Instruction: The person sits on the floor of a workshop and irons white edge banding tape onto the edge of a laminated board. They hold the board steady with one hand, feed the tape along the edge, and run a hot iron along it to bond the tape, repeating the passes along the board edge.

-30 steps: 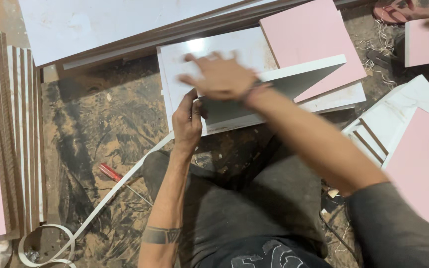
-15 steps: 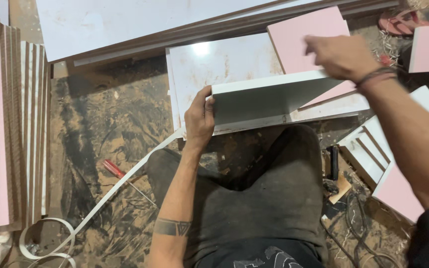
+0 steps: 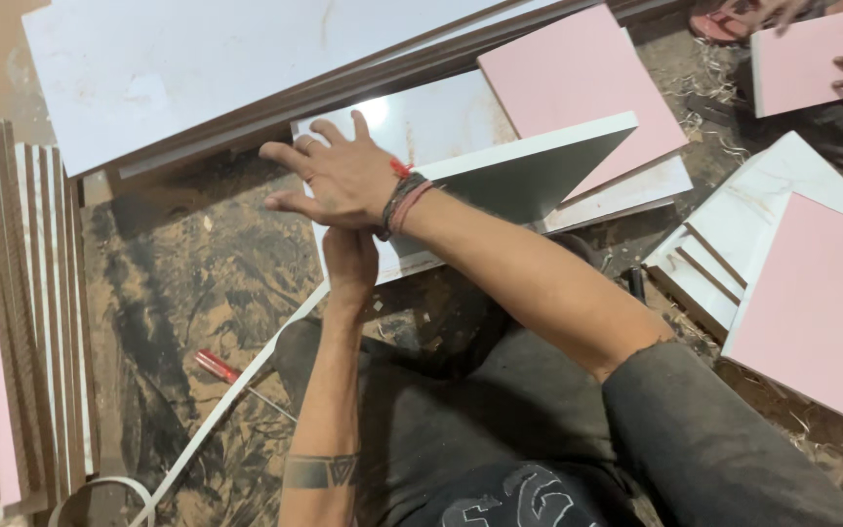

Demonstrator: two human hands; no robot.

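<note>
White panel [image 3: 529, 176] under right hand [image 3: 343, 181], left hand [image 3: 348, 259] gripping its edge

Right hand [image 3: 339, 181] flat on top of the upright board [image 3: 529, 176], left hand [image 3: 348, 259] just under it. Flat panel [image 3: 421, 122] beneath the board. Long big sheet [image 3: 226, 68] behind. Stack of boards on edge [image 3: 21, 322] far left. Screwdriver [image 3: 221, 369] on the floor, left of the left arm.
</note>
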